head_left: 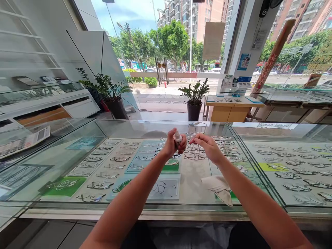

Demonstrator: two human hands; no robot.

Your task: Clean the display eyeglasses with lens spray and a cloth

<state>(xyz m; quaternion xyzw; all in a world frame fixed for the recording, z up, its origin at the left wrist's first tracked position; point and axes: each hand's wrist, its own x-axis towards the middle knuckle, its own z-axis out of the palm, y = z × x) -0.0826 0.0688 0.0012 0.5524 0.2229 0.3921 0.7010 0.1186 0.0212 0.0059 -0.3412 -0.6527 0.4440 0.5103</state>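
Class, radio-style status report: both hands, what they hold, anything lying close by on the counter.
Left hand gripping small spray bottle. Right hand pinching pair of glasses above glass counter. White cloth lying on counter near right forearm.

Glass counter (181,124) w/ cloth (219,188) on top

- Small white spray bottle (177,137): upright, gripped in the left hand (173,145) above the glass counter.
- Thin-rimmed glasses (195,142): pinched by the right hand (207,147), lenses just beside the bottle.

Optician's shop; glass display counter (166,211); rows of spectacle frames (103,166)
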